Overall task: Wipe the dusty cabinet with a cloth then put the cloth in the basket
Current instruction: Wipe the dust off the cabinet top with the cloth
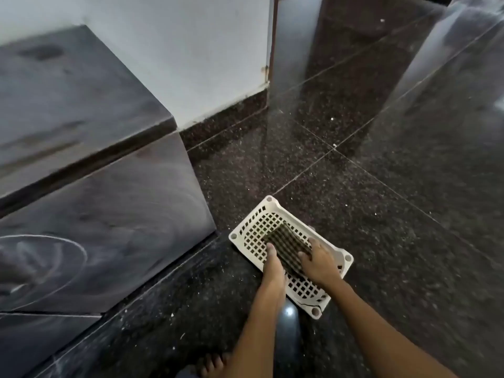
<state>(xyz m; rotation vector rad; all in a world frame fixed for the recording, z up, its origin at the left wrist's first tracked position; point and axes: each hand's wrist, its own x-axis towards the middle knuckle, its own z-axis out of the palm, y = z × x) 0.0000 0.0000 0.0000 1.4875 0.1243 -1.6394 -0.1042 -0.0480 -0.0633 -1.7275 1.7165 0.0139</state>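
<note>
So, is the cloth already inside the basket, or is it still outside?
Inside. The cloth lies folded on the basket floor, within its rim; both hands touch it.

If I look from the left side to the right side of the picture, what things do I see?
Dusty cabinet → left hand → cloth in the basket → right hand → shiny dark floor.

We see a cream lattice basket (246,227), a dark checked cloth (286,246), a dust-streaked black cabinet (95,186), speckled black floor (354,227), white wall (204,50).
</note>
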